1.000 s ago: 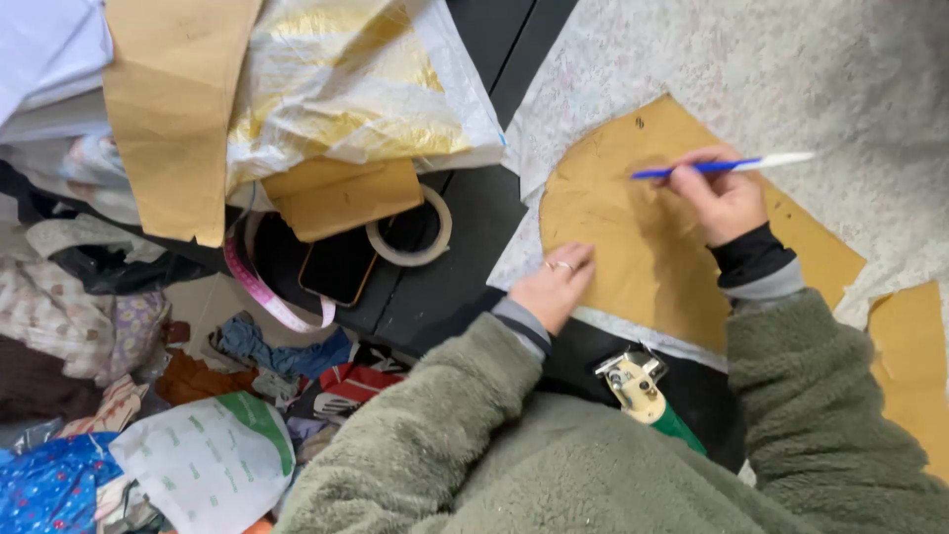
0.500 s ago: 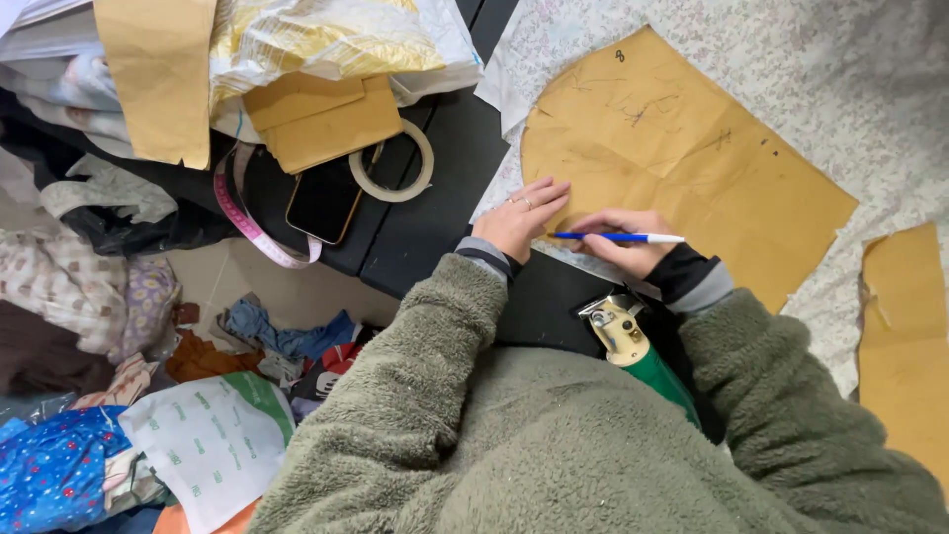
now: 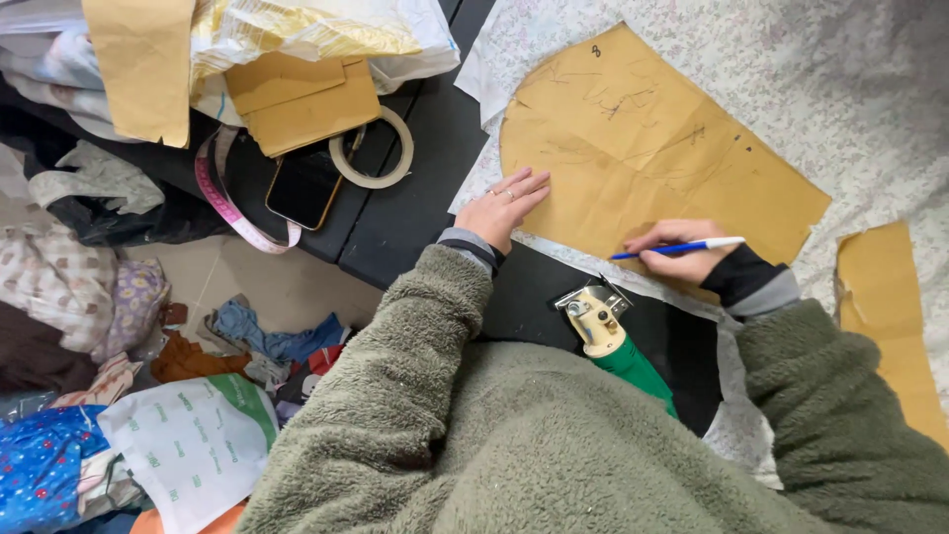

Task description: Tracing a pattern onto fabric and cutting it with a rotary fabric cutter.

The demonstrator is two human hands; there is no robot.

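Right hand (image 3: 682, 249) clenched around slim blue-and-white pen (image 3: 677, 247) at lower edge of brown paper pattern (image 3: 652, 148) on pale floral fabric (image 3: 840, 89), left hand (image 3: 502, 206) released, flat on pattern's left edge.

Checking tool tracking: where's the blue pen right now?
Head view, right of centre: the blue pen is in the right hand, tip at the brown paper pattern's lower edge.

Tan-brown paper pattern (image 3: 643, 148) on pale floral-print fabric (image 3: 840, 89); blue-and-white pen (image 3: 677, 247); green-handled cream cutter (image 3: 613, 341); olive fleece sleeves (image 3: 415, 396); black table (image 3: 415, 198); pink tape measure (image 3: 222, 203)
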